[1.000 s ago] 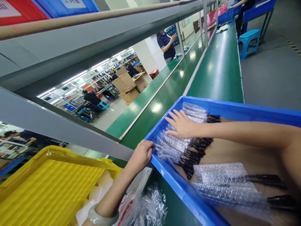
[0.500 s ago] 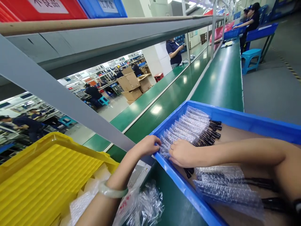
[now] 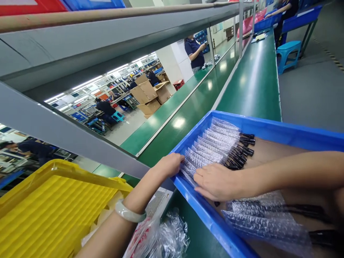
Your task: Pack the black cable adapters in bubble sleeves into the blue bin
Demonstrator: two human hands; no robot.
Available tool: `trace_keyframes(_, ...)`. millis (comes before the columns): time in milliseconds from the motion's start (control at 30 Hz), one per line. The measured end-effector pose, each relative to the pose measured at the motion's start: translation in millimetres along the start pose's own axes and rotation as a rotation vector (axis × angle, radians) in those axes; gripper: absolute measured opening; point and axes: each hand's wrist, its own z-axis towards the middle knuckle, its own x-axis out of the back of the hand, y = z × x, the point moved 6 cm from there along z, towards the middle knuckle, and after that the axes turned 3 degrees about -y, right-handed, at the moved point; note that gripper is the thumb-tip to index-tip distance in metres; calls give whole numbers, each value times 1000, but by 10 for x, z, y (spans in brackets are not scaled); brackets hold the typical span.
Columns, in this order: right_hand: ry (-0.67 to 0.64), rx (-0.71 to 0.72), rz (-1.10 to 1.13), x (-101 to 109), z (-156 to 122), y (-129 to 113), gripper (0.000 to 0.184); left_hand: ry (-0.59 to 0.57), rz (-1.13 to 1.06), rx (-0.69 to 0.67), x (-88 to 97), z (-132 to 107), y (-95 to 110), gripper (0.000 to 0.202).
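Note:
Inside the blue bin, a row of bubble-wrap bags stands closely packed, with black cable-like ends sticking out at the right. My left hand reaches over the bin's left corner, its fingers curled against the closed ends of the front bags. Over the front of the row lies my right hand, fingers bent and together on the nearest bag; its fingertips are partly hidden. Beneath my right forearm, more bubble-wrapped pieces lie flat with black ends to the right.
A yellow ribbed tray is on the left, with clear plastic bags beside it. A slanted grey post rises near my left arm. The green conveyor runs away ahead. A co-worker stands beyond it.
My right hand has shifted slightly down along the front of the row, and the front bags lie closer together. The left hand stays at the corner. The camera view has tilted a little.

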Motion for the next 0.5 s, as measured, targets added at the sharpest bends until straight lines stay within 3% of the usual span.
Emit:
trace_keyframes(133,-178,-177,-81,-55,90,170,19,-36,11,59,3,-7,30,28)
trace_keyframes(367,-234,76,35,-248,43,-92,12,-43,2,120,5,-5,24,25)
trace_keyframes(500,-230,-51,60,-80,48,11,16,25,-10,95,1,-24,10,36)
